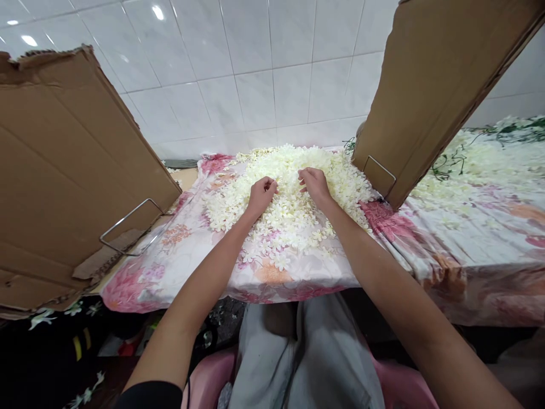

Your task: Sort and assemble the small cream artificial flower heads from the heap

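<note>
Where blossoms [290, 207] lie heaped

While my left hand [263, 192] and right hand [314, 183] are curled, I cannot tell if either grips one. Blossoms sit beneath and between; I judge them light, soft, fragile: pinch at the base.

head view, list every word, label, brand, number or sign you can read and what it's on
No readable text anywhere in this view.
Left cardboard panel: no print seen.
Right cardboard panel: no print seen.
Flower-patterned cloth and tiled wall: pattern and tile lines only.
Yellow stripes at lower left: no letters can be made out; the surroundings are too dark to tell.
</note>
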`<state>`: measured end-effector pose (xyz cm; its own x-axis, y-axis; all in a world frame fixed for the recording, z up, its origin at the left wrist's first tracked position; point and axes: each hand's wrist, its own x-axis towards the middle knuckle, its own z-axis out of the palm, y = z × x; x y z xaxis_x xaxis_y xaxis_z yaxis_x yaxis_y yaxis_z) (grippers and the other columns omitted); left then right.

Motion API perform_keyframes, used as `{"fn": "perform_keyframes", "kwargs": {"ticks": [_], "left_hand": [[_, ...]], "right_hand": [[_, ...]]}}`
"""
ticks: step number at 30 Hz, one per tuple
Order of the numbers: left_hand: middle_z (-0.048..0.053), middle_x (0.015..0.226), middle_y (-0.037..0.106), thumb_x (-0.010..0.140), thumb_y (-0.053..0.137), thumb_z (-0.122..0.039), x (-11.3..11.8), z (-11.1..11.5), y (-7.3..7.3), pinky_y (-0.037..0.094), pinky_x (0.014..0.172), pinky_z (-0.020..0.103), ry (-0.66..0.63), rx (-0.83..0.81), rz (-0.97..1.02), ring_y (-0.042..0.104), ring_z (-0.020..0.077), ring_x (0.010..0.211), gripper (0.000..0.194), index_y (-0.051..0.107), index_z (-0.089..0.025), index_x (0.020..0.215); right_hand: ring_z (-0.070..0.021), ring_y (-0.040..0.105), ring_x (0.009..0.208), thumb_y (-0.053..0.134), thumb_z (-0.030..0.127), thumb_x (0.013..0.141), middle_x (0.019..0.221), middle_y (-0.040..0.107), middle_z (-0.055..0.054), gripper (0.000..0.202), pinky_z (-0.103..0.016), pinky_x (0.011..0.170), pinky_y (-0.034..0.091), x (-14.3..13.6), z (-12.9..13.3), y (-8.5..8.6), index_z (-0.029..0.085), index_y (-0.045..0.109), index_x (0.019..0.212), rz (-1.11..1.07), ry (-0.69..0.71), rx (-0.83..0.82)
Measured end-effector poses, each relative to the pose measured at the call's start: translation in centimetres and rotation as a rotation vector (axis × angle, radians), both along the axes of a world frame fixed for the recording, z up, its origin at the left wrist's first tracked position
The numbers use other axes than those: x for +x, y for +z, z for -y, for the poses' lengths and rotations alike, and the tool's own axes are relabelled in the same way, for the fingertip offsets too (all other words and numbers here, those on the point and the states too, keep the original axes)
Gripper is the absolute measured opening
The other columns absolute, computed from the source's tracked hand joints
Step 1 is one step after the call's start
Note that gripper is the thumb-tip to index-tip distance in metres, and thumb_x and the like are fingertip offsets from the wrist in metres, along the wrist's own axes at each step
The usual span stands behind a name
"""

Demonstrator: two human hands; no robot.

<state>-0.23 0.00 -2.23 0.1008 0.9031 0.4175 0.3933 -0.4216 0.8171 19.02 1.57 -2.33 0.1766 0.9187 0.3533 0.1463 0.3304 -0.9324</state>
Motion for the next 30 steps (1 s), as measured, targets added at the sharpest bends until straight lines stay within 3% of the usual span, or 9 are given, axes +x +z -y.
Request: {"fn": "perform_keyframes", "kwargs": {"ticks": [4,7,10,15,20,24,30], "left_hand": [[0.004,0.077,0.074,0.096,0.060,-0.038,0.2,0.0,-0.1,0.047,0.064,0.029,-0.015,0.017,-0.029,0.059,0.0150,0.063,0.023,0.062,-0.020,0.081],[0.004,0.076,0.073,0.096,0.060,-0.042,0.3,0.1,-0.1,0.046,0.064,0.028,-0.044,0.031,-0.057,0.060,0.0149,0.064,0.026,0.065,-0.019,0.083],[0.004,0.077,0.074,0.097,0.059,-0.044,0.3,0.0,-0.3,0.045,0.063,0.027,-0.096,0.046,-0.062,0.060,0.0151,0.066,0.028,0.068,-0.019,0.087],[0.005,0.079,0.074,0.098,0.058,-0.045,0.2,-0.2,-0.7,0.046,0.064,0.027,-0.155,0.065,-0.079,0.058,0.0145,0.065,0.030,0.069,-0.019,0.088],[0.004,0.081,0.074,0.098,0.055,-0.038,0.2,-0.3,-0.9,0.047,0.064,0.027,-0.147,0.041,-0.092,0.058,0.0137,0.062,0.025,0.068,-0.019,0.090],[0.003,0.081,0.075,0.098,0.052,-0.032,0.2,-0.3,-0.9,0.048,0.064,0.028,-0.126,0.050,-0.114,0.059,0.0138,0.060,0.021,0.068,-0.019,0.093],[0.004,0.082,0.075,0.099,0.051,-0.029,0.3,0.1,-0.6,0.048,0.068,0.029,-0.109,0.093,-0.140,0.062,0.0156,0.067,0.020,0.068,-0.019,0.096]], "right_hand": [[-0.0189,0.058,0.068,0.072,0.053,0.083,0.070,0.063,-0.004,0.038,-0.031,0.061,0.050,-0.7,0.7,0.1,0.020,0.067,0.065,0.238,0.049,0.064],[-0.0183,0.062,0.071,0.077,0.054,0.080,0.085,0.072,-0.005,0.035,-0.032,0.069,0.052,-1.1,0.8,-0.3,0.020,0.077,0.081,0.338,0.086,0.165],[-0.0186,0.064,0.072,0.079,0.058,0.081,0.091,0.076,-0.006,0.039,-0.033,0.071,0.053,-1.1,0.5,-0.7,0.021,0.082,0.093,0.379,0.099,0.217],[-0.0213,0.066,0.073,0.078,0.071,0.079,0.089,0.078,-0.008,0.051,-0.035,0.070,0.053,-0.7,0.0,-1.1,0.021,0.084,0.090,0.380,0.084,0.258],[-0.0210,0.065,0.070,0.079,0.074,0.077,0.087,0.079,-0.008,0.055,-0.035,0.068,0.052,-0.6,0.2,-1.0,0.021,0.084,0.089,0.390,0.090,0.243],[-0.0221,0.066,0.075,0.076,0.068,0.083,0.088,0.079,-0.008,0.047,-0.035,0.071,0.052,-0.6,0.4,-0.8,0.022,0.083,0.087,0.396,0.098,0.225],[-0.0211,0.066,0.078,0.066,0.041,0.092,0.088,0.077,-0.005,0.026,-0.033,0.073,0.049,-0.5,0.4,-0.7,0.021,0.080,0.085,0.452,0.079,0.238]]}}
